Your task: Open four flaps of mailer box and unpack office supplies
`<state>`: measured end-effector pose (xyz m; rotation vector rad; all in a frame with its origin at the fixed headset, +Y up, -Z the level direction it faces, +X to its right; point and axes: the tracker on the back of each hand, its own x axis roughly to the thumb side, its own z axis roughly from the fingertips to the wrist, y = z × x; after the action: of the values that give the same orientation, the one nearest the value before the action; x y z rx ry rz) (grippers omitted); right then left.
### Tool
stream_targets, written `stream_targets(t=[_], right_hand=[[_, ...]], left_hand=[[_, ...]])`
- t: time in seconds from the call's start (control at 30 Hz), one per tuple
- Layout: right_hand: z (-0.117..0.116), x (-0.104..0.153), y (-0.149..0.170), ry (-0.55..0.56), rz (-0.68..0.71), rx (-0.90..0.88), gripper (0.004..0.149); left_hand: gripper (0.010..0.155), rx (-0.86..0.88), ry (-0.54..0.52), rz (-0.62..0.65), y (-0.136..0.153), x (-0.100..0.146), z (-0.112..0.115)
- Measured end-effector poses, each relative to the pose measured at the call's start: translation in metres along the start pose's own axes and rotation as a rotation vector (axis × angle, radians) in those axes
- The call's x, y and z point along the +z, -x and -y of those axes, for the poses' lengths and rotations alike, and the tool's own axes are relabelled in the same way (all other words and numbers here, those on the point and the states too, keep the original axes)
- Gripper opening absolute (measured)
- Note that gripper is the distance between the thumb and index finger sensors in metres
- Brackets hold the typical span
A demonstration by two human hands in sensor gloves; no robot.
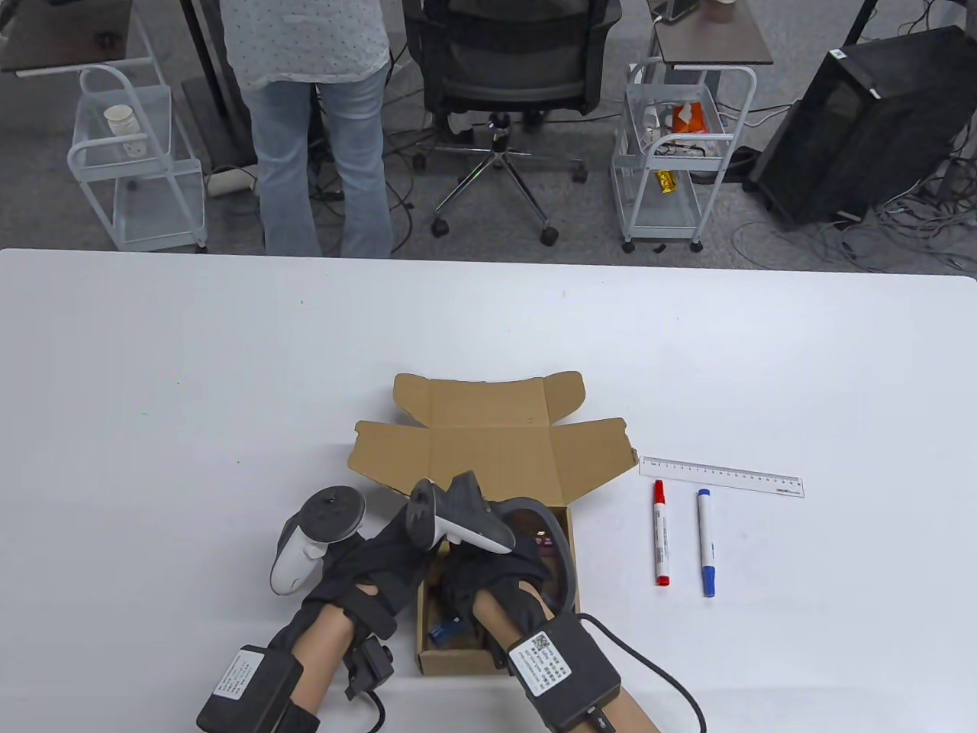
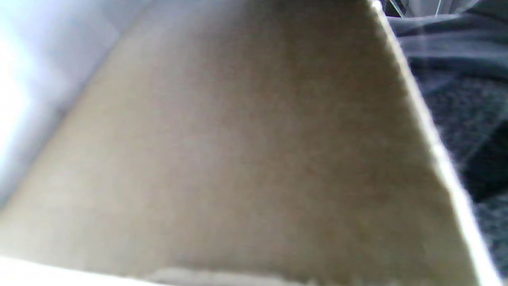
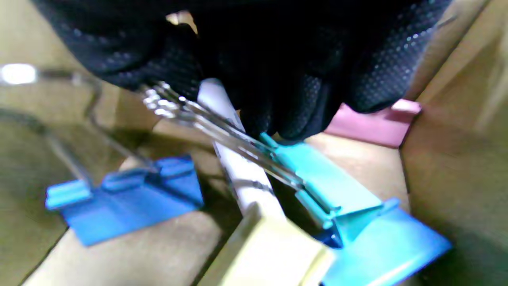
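While the right hand (image 1: 488, 569) reaches down inside the mailer box (image 1: 496, 534), its fingers (image 3: 293, 103) pinch the wire handles of a teal binder clip (image 3: 341, 206) lying against a white marker (image 3: 242, 174). The left hand (image 1: 374, 565) rests at the box's left wall; whether it grips the cardboard I cannot tell, since its wrist view shows only blurred board. A second blue clip (image 3: 131, 198) and something pink (image 3: 369, 121) lie on the box floor. Outside, a red marker (image 1: 661, 533), a blue marker (image 1: 706, 544) and a ruler (image 1: 721, 476) sit to the right on the table (image 1: 191, 366). The handles could pivot and slip free, or the clip may snag the marker and drag it along.
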<state>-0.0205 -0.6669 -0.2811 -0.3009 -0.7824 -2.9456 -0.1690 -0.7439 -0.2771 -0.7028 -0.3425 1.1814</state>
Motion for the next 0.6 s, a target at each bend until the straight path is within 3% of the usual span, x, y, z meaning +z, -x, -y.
stream_targets(t=[0.3, 0.6], right_hand=[[0.033, 0.037, 0.04, 0.254, 0.073, -0.263, 0.046], [0.054, 0.061, 0.066, 0.337, 0.1, -0.402, 0.046]], left_hand=[[0.077, -0.001, -0.003, -0.002, 0.0, 0.0, 0.0], [0.077, 0.0, -0.004, -0.003, 0.0, 0.0, 0.0]])
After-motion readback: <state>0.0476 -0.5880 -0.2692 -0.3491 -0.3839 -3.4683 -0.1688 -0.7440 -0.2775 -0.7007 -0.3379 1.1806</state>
